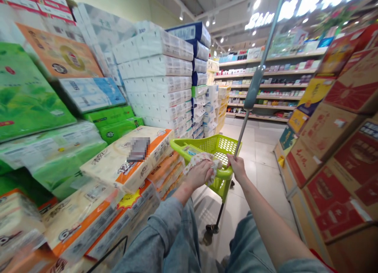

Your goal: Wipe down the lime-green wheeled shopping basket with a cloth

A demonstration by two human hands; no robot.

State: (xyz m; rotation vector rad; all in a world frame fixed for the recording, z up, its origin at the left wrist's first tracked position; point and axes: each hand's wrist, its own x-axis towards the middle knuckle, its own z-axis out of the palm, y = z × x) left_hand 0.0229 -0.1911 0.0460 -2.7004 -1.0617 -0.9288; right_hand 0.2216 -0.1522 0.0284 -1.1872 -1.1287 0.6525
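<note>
A patterned cloth (193, 159) lies bunched over the near rim of a green shopping basket cart (212, 143). My left hand (201, 174) has its fingers curled round the cloth at that rim. To its right, my right hand (236, 166) is closed round the lower part of a long grey metal pole (243, 127), beside the cart's right corner. The pole leans up and to the right, with a grey-blue grip (254, 88) partway along it.
Stacked tissue packs (156, 84) rise on the left, with a cream-and-orange pack (115, 161) close to the cart. Red and brown cartons (330, 135) line the right. Tiled floor (262, 166) leads to shelves (265, 74) at the back.
</note>
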